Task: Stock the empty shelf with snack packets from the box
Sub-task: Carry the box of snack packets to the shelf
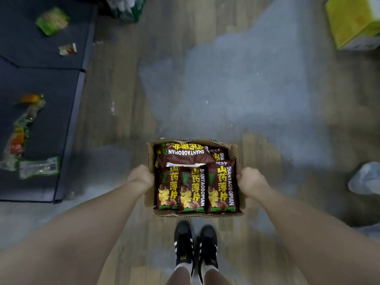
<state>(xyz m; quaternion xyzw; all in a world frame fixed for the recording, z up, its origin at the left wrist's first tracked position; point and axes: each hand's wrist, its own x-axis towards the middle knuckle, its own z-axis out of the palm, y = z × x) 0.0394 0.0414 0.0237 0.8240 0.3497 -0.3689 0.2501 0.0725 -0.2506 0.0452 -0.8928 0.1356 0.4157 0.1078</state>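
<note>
Both hands hold an open cardboard box (242, 153) of snack packets (221, 189) above the floor.

The left hand (141, 176) grasps the box's left wall and the right hand (249, 181) grasps its right wall, fingers curled over the rims. Brown and yellow packets fill the box: three side by side near the person, more lying across behind them. Black shoes (195, 246) stand just below the box. To the left, a dark shelf (51, 95) carries a few scattered packets (39, 166). A yellow carton (351, 23) sits at top right.
</note>
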